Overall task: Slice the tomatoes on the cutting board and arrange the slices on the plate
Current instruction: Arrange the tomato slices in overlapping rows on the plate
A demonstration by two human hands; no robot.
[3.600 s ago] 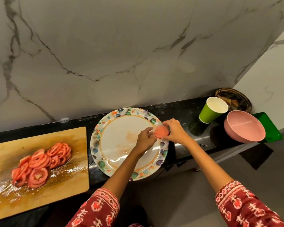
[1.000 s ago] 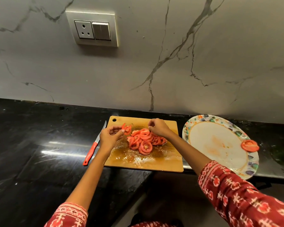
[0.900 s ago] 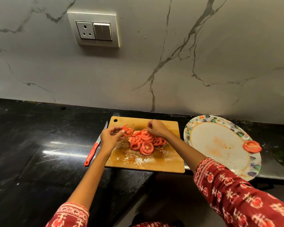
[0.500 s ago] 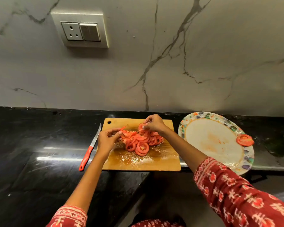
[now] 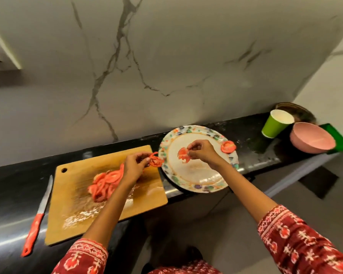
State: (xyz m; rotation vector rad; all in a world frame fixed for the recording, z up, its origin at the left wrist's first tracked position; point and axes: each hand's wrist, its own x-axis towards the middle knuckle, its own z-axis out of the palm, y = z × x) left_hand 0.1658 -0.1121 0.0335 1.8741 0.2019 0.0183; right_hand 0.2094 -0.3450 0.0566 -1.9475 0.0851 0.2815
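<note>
On the black surface (image 5: 12, 194): we see our board, plate and knife.
Cutting board (image 5: 71, 220): heaped slices (image 5: 105, 184) lie mid-board.
Plate (image 5: 204, 184): just right of the board; one slice (image 5: 228, 146) rests on its far rim.
Right hand (image 5: 203, 152): we pinch a slice (image 5: 183, 154) above the plate.
Left hand (image 5: 134, 166): we pinch another slice (image 5: 155, 161) between board and plate.
Knife (image 5: 38, 216): left of the board.

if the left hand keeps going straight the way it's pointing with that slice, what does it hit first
Probably the plate: the left hand points right, its tomato slice already at the plate's near-left rim. Height above the rim is unclear from this one view.
</note>
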